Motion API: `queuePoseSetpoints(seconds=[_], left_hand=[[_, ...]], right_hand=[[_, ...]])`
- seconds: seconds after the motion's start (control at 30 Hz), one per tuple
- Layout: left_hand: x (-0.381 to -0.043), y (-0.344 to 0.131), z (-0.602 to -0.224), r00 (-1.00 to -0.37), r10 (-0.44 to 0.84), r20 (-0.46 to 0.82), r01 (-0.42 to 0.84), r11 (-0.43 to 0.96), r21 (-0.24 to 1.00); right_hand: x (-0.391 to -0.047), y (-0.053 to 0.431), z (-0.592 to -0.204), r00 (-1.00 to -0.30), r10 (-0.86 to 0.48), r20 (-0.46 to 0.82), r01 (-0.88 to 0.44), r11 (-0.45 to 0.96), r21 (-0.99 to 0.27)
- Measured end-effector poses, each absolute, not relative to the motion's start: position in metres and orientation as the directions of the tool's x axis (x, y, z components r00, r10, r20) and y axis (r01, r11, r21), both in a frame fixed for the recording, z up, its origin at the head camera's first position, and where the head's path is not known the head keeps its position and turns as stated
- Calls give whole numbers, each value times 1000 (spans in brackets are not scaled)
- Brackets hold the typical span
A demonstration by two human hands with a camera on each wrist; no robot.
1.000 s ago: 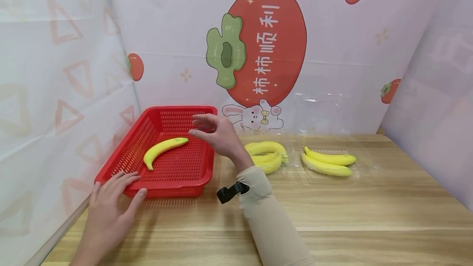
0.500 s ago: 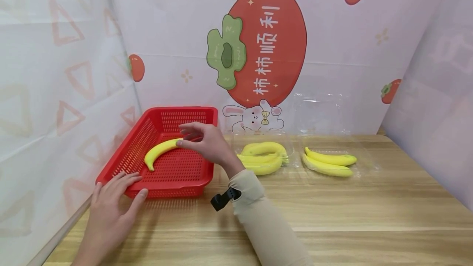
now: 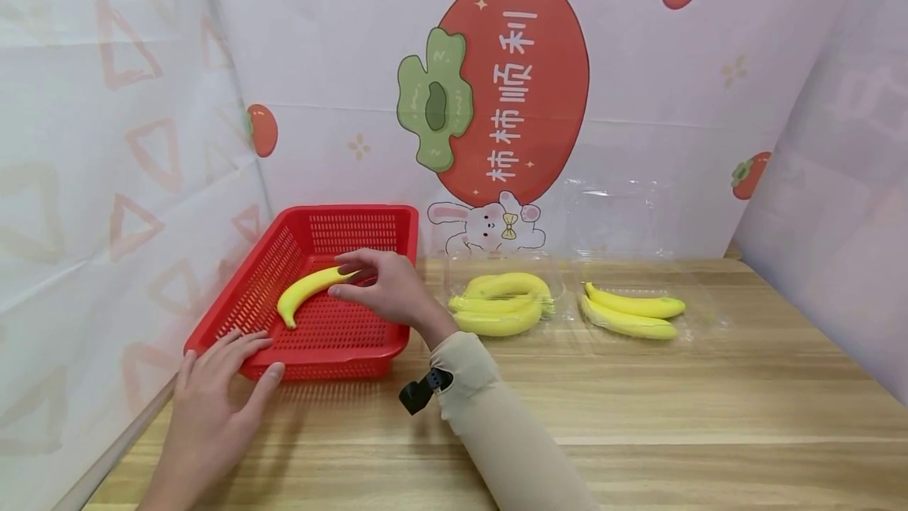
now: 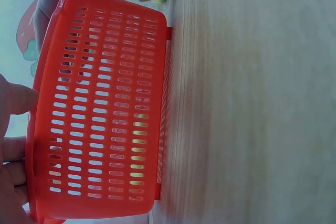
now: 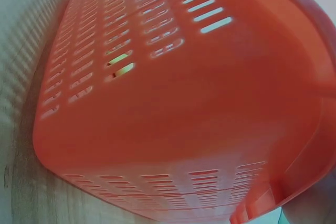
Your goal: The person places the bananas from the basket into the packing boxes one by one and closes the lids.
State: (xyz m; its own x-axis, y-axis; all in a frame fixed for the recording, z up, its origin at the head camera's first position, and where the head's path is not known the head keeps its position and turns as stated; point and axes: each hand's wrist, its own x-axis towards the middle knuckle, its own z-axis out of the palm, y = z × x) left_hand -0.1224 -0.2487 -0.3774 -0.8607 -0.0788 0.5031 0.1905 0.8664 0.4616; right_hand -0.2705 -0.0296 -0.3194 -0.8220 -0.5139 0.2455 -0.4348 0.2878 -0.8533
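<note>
A single banana (image 3: 309,290) lies on the floor of the red basket (image 3: 326,367). Over the basket's right side hovers my right hand (image 3: 386,284), its fingers bent and thumb apart, with nothing visible between them. The fingers cover the banana's far tip; whether they touch it cannot be told. My left hand (image 3: 216,397) rests on the basket's near left rim, fingers spread. In the left wrist view, the left fingers (image 4: 20,99) lie along the rim of the basket (image 4: 105,103). The basket's outer wall (image 5: 184,108) hides most of the right hand in the right wrist view.
Several bananas (image 3: 500,325) sit in a clear plastic box right of the basket. Farther right, two bananas (image 3: 634,306) lie in another clear box with its lid (image 3: 617,215) raised. A patterned cloth (image 3: 312,61) walls the wooden table (image 3: 638,432) at back and sides.
My right hand has moved left and lower over the basket, towards the banana's far tip. The left hand and the banana have barely moved.
</note>
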Motion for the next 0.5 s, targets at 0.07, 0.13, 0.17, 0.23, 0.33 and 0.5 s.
queuePoseSetpoints(seconds=[0.07,0.13,0.17,0.23,0.33,0.5], left_hand=[[-123,-249,-377,-860,-77,505,193,866,461],[-123,-249,-377,-860,-75,505,196,865,461],[-123,-249,-378,-861,-74,504,195,866,461],[-123,-249,-378,-862,-73,502,196,865,462],[-123,-249,-378,-866,-75,494,189,866,462],[-124,-250,-378,-865,-74,496,191,866,463]], right_hand=[[-270,-29,-320,-823,-512,245,-433,287,-854],[-270,-28,-320,-825,-512,242,-429,287,-856],[-270,-28,-320,-826,-511,240,-426,287,-858],[-270,-28,-320,-829,-509,232,-421,294,-858],[-272,-29,-319,-830,-511,222,-418,307,-855],[-275,-31,-317,-827,-526,200,-420,342,-840]])
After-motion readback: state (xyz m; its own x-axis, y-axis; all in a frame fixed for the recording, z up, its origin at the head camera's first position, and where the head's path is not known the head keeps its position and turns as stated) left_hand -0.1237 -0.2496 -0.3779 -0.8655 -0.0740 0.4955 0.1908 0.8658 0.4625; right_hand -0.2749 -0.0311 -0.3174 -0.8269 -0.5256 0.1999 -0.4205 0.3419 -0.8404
